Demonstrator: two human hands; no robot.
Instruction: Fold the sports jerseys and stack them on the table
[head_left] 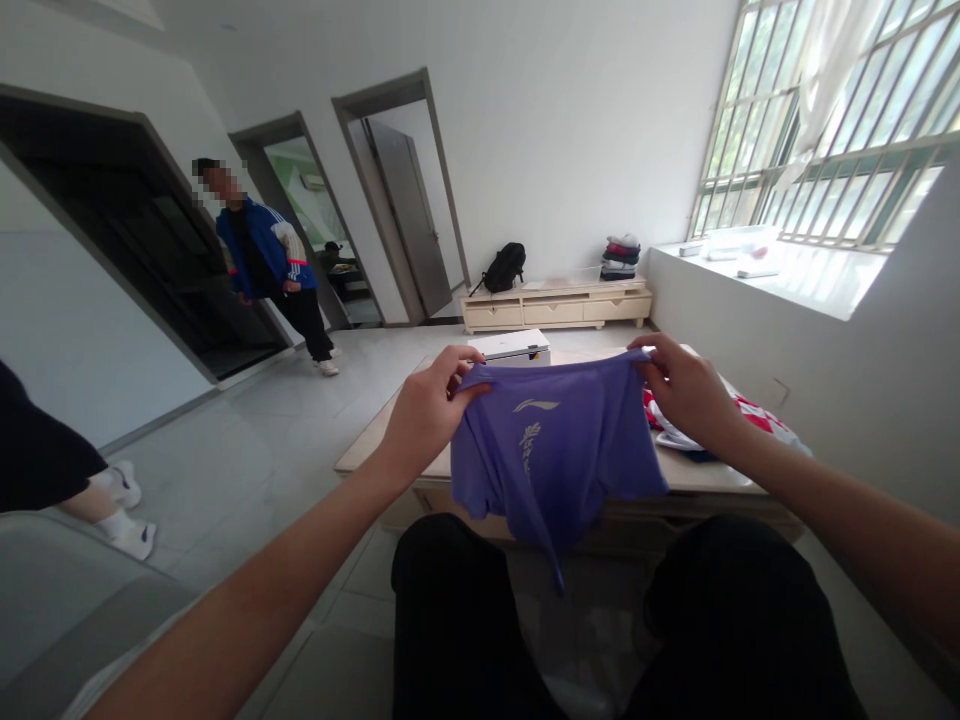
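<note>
A purple T-shirt (570, 430) with a pale logo and lettering hangs stretched between my two hands, above my knees and in front of the low wooden table (367, 440). Its upper edge is pulled nearly straight, while the lower part droops in folds to a point. My left hand (431, 400) pinches one upper corner between thumb and fingers. The opposite upper corner is gripped by my right hand (686, 390). Behind the right hand, red-and-white and dark clothes (757, 415) lie on the table. A white box (510, 346) stands behind the shirt's top edge.
A person in a blue jacket (262, 250) stands by the doorways. At far left, another person's legs (112, 510) show beside a grey chair (75, 600). Against the back wall, a low cabinet (559, 308) bears a black backpack (506, 268) and folded clothes (619, 258).
</note>
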